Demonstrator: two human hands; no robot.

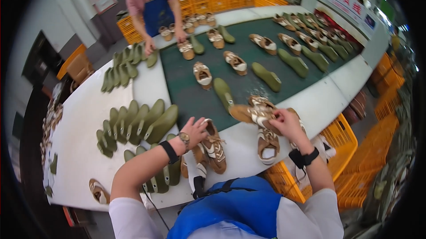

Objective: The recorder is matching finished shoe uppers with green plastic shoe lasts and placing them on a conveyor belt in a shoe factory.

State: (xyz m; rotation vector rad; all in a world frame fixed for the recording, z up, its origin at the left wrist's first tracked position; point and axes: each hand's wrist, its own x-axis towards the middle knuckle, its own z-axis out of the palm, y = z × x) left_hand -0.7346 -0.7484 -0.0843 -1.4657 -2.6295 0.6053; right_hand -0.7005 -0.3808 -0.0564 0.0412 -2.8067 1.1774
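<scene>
My right hand (287,125) grips a brown and white sneaker (254,113), held tilted above the table's near edge over other sneakers. My left hand (194,133) has its fingers stretched out and apart, at the heel of an upright brown sneaker (215,152); whether the fingertips press on it is hard to tell. Beside that shoe stands another brown sneaker (199,157), partly covered by a white and black handled thing (195,174). Below my right hand a sneaker (268,145) rests with its opening toward me. A green shoe last (222,92) lies just beyond my hands.
Several green lasts (155,121) stand in rows on the white tabletop (84,128) at left. Sneakers and lasts are spread over the dark green belt (182,88). Across it, a co-worker in a blue apron (157,17) handles a shoe. A yellow crate (339,139) sits at my right.
</scene>
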